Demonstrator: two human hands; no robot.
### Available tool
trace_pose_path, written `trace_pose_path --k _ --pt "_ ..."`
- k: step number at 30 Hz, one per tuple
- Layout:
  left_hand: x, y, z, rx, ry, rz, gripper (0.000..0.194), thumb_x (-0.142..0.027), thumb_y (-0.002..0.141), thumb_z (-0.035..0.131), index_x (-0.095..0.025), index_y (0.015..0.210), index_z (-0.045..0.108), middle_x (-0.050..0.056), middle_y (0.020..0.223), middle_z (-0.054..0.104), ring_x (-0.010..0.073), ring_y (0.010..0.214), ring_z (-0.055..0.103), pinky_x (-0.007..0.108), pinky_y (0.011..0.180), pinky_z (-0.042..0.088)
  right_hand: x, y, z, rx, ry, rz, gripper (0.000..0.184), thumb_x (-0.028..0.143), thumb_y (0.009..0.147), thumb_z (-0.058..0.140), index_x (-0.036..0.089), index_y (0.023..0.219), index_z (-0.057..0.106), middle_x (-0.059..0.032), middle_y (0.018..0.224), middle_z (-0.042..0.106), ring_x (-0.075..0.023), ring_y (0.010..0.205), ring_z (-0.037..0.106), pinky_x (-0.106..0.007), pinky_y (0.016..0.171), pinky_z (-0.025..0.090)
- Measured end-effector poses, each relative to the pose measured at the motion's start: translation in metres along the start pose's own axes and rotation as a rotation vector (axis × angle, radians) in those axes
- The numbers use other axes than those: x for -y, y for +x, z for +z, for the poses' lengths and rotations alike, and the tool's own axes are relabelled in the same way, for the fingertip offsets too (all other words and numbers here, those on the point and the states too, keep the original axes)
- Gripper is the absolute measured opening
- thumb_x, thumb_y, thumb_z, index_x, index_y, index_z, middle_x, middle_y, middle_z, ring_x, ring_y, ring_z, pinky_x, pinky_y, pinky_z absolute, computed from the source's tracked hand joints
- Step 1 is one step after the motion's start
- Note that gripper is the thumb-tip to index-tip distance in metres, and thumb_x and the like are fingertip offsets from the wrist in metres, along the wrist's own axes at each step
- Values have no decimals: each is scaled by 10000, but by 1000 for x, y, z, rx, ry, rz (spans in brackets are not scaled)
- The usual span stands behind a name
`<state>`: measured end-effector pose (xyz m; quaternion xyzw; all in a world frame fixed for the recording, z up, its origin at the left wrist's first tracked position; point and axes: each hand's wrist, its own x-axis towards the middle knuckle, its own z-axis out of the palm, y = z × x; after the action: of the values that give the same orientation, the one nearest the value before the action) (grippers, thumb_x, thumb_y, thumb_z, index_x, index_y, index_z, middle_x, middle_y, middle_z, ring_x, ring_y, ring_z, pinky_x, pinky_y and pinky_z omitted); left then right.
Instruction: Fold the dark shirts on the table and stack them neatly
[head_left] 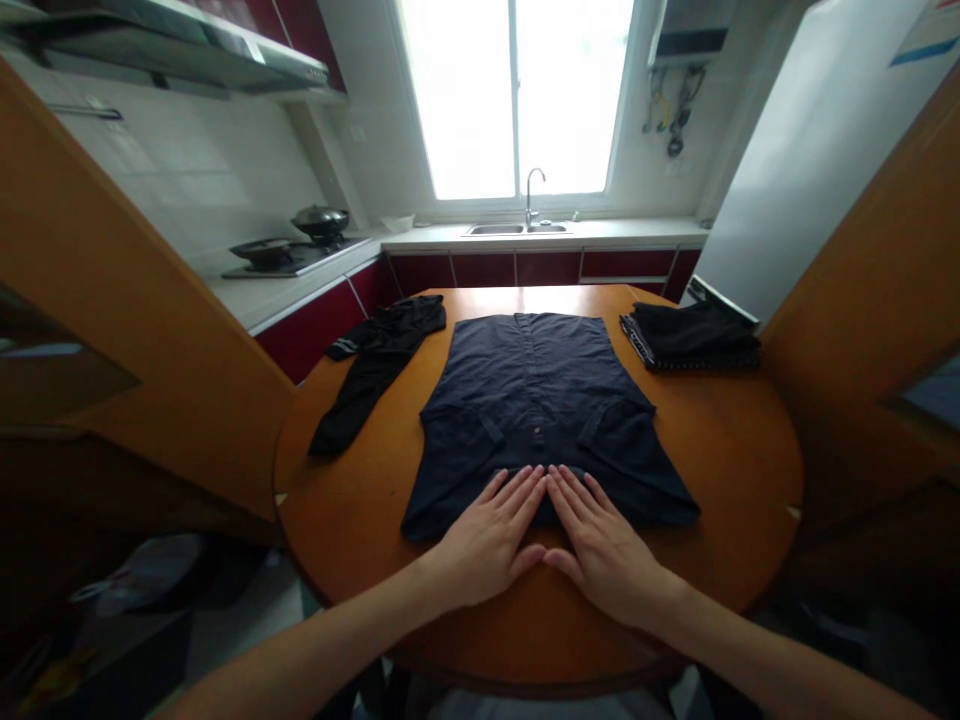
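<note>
A dark navy shirt [532,370] with a button placket down its middle lies spread on the round wooden table [337,530]. Its near edge is toward me, partly covered by my hands. My left hand [491,535] rests flat on the near middle of the shirt, fingers stretched out and pointing away. Mirroring it, my right hand [600,545] lies flat on the cloth with fingers extended. The fingertips and thumbs of both hands nearly meet at the shirt's centre line. Neither hand grasps anything.
Crumpled black clothing [375,365] lies at the table's left. A folded stack of dark clothes [694,335] sits at the right back. Orange door panels [150,300] flank the table. Beyond are a counter with a sink [495,229], a stove [300,260] with pans, and a fridge [795,150].
</note>
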<state>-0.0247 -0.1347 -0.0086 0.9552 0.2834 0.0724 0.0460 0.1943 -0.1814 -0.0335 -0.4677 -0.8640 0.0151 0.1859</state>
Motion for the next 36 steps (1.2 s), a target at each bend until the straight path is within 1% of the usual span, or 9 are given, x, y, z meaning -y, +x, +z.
trace_pose_path --k 5,10,14,19,25,28,31,33,36 --pt "2 -1 1 -1 -15 -3 803 -480 1007 461 -160 1613 43 140 1667 140 260 1542 122 453 1245 134 -12 -3 -3 29 19 -10 800 374 974 517 162 1617 92 -127 1649 213 -266 1525 197 -514 1238 226" --pt "5 -10 2 -17 0 -21 794 -473 1011 464 -188 1616 37 115 1670 154 249 1542 129 444 1246 143 -23 -14 -10 61 -7 31 775 375 987 495 196 1618 84 -108 1657 189 -249 1529 180 -513 1239 206" --pt "12 -26 2 -16 44 -80 756 -464 1030 427 -198 1617 32 103 1668 169 242 1541 141 453 1244 155 -39 -30 -18 84 -50 58 765 392 1001 475 207 1617 60 -100 1663 164 -242 1532 170 -518 1238 190" --pt "18 -50 1 -23 101 -138 748 -472 1037 405 -200 1617 19 105 1669 153 248 1537 169 464 1239 177 -57 -50 -27 93 -65 71 783 423 996 490 233 1617 52 -86 1657 209 -248 1529 180 -526 1236 187" --pt "22 -79 0 -32 109 -165 792 -462 1024 448 -207 1615 -13 109 1663 180 255 1523 222 456 1231 220 -66 -67 -28 88 -70 82 791 412 995 488 244 1617 29 -85 1661 197 -256 1524 199 -517 1238 189" --pt "21 -89 -2 -28 96 -183 800 -442 1020 463 -200 1615 -13 109 1665 171 261 1523 220 454 1230 231 -66 -72 -29 79 -76 95 806 401 992 491 243 1617 8 -86 1664 187 -259 1523 200 -521 1237 192" --pt "12 -87 -8 -60 99 -218 784 -386 1026 449 -173 1614 -24 127 1669 138 277 1532 181 484 1237 196 -57 -66 -32 43 -87 111 853 380 974 515 216 1616 -22 -102 1667 160 -272 1529 173 -540 1237 177" --pt "2 -76 -13 -77 88 -211 766 -350 1027 438 -162 1616 -15 128 1672 117 282 1540 140 495 1244 163 -45 -55 -35 21 -74 89 869 367 966 519 191 1615 -33 -115 1669 135 -280 1533 148 -551 1240 155" --pt "-14 -49 -14 -58 16 -113 755 -365 1019 461 -175 1619 44 106 1675 126 265 1546 104 468 1254 145 -22 -29 -35 26 -20 -24 848 371 970 513 175 1617 1 -117 1668 126 -276 1537 131 -542 1246 142"
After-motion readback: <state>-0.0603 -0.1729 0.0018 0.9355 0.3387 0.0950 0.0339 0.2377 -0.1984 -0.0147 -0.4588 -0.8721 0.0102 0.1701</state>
